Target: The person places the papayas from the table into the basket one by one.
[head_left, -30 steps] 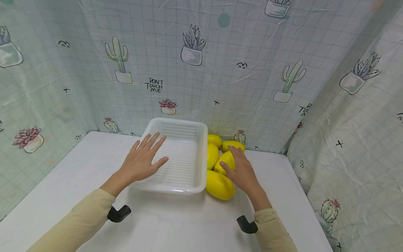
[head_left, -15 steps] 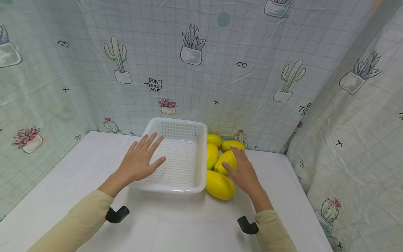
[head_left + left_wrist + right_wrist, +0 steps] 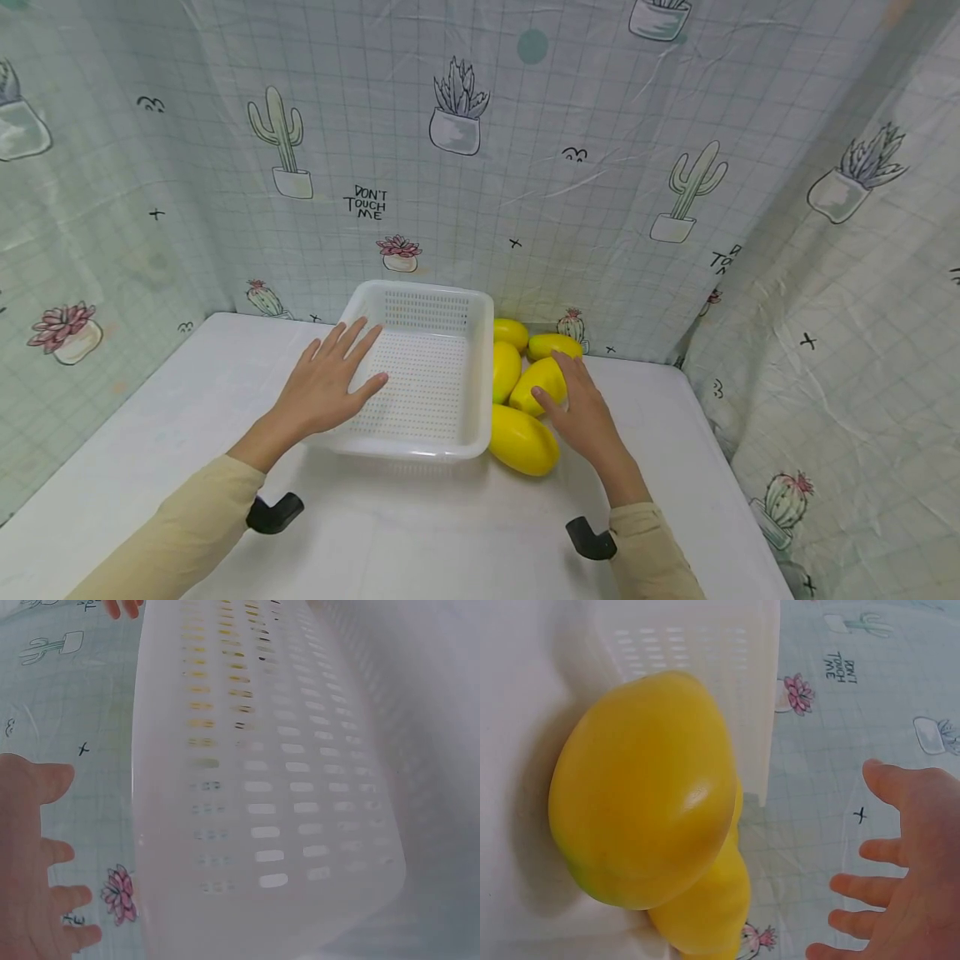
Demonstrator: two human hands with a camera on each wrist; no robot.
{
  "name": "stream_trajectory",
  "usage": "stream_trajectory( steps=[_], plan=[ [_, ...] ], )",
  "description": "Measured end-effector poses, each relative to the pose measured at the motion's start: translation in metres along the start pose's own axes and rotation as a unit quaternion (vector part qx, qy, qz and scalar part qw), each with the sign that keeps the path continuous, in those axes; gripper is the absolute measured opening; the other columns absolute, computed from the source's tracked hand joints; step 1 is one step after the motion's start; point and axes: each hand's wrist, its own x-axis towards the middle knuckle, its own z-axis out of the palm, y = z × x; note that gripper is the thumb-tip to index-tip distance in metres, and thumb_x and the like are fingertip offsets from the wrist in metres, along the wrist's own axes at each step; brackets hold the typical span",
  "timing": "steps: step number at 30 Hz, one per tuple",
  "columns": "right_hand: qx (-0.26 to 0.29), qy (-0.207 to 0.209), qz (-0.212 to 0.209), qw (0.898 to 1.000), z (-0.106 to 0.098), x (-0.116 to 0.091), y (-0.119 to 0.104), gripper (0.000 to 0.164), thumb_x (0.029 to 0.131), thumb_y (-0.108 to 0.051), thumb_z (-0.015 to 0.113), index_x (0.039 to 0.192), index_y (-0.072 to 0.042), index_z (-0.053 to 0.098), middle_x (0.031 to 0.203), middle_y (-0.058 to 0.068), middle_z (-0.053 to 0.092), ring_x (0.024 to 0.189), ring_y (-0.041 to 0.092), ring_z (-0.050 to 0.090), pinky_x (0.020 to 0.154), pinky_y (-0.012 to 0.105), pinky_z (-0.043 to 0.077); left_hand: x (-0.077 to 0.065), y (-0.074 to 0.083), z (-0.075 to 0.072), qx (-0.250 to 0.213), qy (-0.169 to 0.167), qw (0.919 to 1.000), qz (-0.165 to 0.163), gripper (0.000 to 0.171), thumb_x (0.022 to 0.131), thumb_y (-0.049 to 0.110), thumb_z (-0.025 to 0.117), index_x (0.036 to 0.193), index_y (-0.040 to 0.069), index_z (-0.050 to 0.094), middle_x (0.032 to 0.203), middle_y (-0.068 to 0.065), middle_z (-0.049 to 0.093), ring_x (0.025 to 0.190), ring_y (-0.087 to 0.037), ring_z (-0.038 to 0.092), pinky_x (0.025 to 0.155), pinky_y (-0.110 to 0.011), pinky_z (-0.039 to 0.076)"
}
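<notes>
A white perforated plastic basket point(image 3: 480, 375) stands on the table with nothing in it. My left hand point(image 3: 318, 387) is over its left side, fingers spread, holding nothing; the left wrist view shows the hand point(image 3: 34, 862) above the basket's rim. Several smooth yellow mango-like fruits lie along the basket's right wall. The nearest fruit point(image 3: 523, 442) is the largest in view and has a green tip in the right wrist view. My right hand point(image 3: 588, 412), thumb and fingers apart and nothing held, hovers at the right of the middle fruit point(image 3: 536, 389) and overlaps the group's edge.
Behind the middle fruit sit a back right fruit point(image 3: 553, 346) and a back left one point(image 3: 511, 333). A cactus-print curtain point(image 3: 465, 200) closes off the back and sides. Black wrist-worn pieces point(image 3: 276, 512) stick out from both sleeves over the white table point(image 3: 420, 533).
My left hand has drifted slightly left over the basket. The right hand has shifted a touch to the right. Basket and fruits stay where they were.
</notes>
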Motion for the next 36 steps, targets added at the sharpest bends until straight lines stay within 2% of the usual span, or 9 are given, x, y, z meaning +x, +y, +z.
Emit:
stream_trajectory(
  steps=[9, 18, 26, 36],
  plan=[
    [0.015, 0.0, 0.007, 1.0, 0.001, -0.002, 0.0, 0.075, 0.085, -0.064, 0.041, 0.146, -0.027, 0.018, 0.154, 0.006, 0.013, 0.142, 0.031, 0.007, 0.107, 0.06, 0.017, -0.002, -0.003, 0.002, -0.003, -0.004, 1.0, -0.007, 0.073, 0.088, 0.057, 0.043, 0.147, 0.025, 0.016, 0.153, -0.008, 0.018, 0.138, -0.038, 0.018, 0.107, -0.06, 0.013],
    [0.014, 0.003, 0.005, 1.0, 0.003, -0.004, 0.003, 0.073, 0.087, -0.061, 0.042, 0.145, -0.024, 0.019, 0.154, 0.006, 0.015, 0.142, 0.031, 0.009, 0.108, 0.058, 0.018, -0.004, -0.006, 0.005, -0.008, -0.007, 0.9998, -0.016, 0.074, 0.087, 0.057, 0.044, 0.147, 0.025, 0.017, 0.153, -0.009, 0.017, 0.138, -0.038, 0.018, 0.107, -0.061, 0.012],
    [0.011, 0.007, 0.008, 1.0, 0.006, -0.006, 0.004, 0.073, 0.086, -0.061, 0.043, 0.146, -0.026, 0.018, 0.154, 0.003, 0.016, 0.142, 0.03, 0.012, 0.109, 0.056, 0.019, -0.008, -0.009, 0.005, -0.009, -0.008, 0.9997, -0.019, 0.073, 0.087, 0.057, 0.043, 0.147, 0.022, 0.019, 0.153, -0.01, 0.018, 0.138, -0.038, 0.018, 0.107, -0.061, 0.013],
    [0.014, 0.01, 0.0, 1.0, 0.009, -0.01, 0.008, 0.071, 0.088, -0.056, 0.045, 0.145, -0.022, 0.02, 0.153, 0.006, 0.018, 0.141, 0.031, 0.014, 0.108, 0.055, 0.02, -0.01, -0.014, 0.007, -0.016, -0.004, 0.9996, -0.025, 0.072, 0.089, 0.057, 0.042, 0.147, 0.022, 0.019, 0.153, -0.01, 0.018, 0.138, -0.038, 0.019, 0.106, -0.061, 0.014]
  ],
)
